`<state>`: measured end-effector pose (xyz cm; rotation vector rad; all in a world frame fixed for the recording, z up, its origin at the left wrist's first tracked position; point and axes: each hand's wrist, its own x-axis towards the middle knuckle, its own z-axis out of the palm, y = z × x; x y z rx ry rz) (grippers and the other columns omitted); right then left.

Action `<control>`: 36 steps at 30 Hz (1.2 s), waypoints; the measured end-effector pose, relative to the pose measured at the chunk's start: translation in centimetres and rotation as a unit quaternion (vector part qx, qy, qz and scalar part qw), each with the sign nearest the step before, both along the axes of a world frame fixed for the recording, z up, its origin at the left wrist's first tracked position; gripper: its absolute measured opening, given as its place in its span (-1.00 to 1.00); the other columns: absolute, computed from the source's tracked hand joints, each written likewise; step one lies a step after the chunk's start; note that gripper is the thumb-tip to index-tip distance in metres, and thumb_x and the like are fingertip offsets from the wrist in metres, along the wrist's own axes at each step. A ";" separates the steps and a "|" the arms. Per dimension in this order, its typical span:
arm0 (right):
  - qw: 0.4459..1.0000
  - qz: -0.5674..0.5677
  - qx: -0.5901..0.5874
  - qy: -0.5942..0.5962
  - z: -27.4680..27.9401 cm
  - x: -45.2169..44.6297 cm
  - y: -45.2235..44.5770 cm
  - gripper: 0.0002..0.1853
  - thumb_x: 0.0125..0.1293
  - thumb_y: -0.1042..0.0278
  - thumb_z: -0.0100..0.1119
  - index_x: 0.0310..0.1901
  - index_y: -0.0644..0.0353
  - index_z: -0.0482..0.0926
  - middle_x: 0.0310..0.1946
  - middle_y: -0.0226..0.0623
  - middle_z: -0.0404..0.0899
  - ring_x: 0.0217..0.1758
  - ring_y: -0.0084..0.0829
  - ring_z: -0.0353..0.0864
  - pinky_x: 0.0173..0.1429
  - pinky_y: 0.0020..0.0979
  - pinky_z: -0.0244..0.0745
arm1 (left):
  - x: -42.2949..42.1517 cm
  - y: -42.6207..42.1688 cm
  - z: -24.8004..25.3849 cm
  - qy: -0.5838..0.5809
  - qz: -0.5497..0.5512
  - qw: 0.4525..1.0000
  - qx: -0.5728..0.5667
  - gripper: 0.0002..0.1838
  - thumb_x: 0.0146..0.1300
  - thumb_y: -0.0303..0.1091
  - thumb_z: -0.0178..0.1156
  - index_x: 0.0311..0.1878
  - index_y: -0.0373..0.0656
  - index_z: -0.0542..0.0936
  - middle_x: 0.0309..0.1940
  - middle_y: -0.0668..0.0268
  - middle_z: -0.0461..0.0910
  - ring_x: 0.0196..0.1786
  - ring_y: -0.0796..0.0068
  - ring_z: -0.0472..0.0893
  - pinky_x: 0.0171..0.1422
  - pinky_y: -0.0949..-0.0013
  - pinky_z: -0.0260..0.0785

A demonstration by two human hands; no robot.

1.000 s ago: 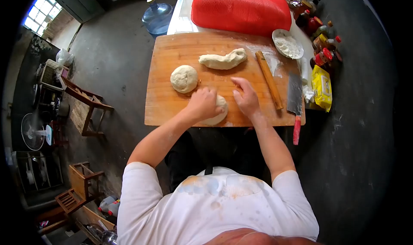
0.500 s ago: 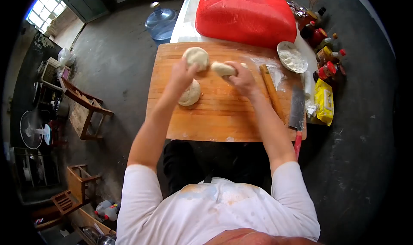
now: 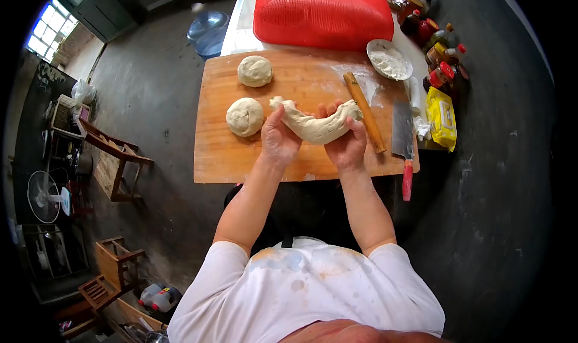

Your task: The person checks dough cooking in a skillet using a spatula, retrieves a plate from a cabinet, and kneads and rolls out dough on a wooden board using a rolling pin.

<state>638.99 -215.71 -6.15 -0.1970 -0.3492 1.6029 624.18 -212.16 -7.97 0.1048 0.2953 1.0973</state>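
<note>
A thick strip of dough [image 3: 316, 128] sags in a curve between my two hands, over the wooden board [image 3: 289, 169]. My left hand [image 3: 280, 139] grips its left end, the thumb lying on top. At the other end my right hand [image 3: 349, 145] holds the strip from below, thumb up and fingers behind it. Two round balls of dough lie on the board's left side: a far ball [image 3: 254, 71] and a nearer ball [image 3: 245, 116], the nearer one beside my left hand. Just right of my right hand lies a rolling pin [image 3: 365, 112].
A cleaver [image 3: 402, 132] with a red handle overhangs the board's right front edge. A bowl of flour [image 3: 389, 60] stands at the back right, near a red cover [image 3: 325, 15]. Several bottles and jars [image 3: 439, 75] line the right side, by a yellow wipes pack [image 3: 441, 120].
Both hands have come nearer to me and now hold the dough strip between them, stretched longer. My left hand has left the far dough ball. The whole view has shifted slightly.
</note>
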 end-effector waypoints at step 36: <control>0.553 -0.125 0.269 -0.779 -0.8 -2.9 2.8 -0.50 0.15 0.53 -0.09 0.19 0.27 0.26 0.09 -0.03 0.37 0.22 -0.08 0.28 0.30 -0.21 0.15 | -3.0 5.1 0.6 0.762 0.024 0.519 0.386 -0.66 0.12 -0.48 -0.02 -0.01 -0.28 0.51 -0.15 0.10 0.56 -0.04 0.12 0.52 0.06 0.26 0.35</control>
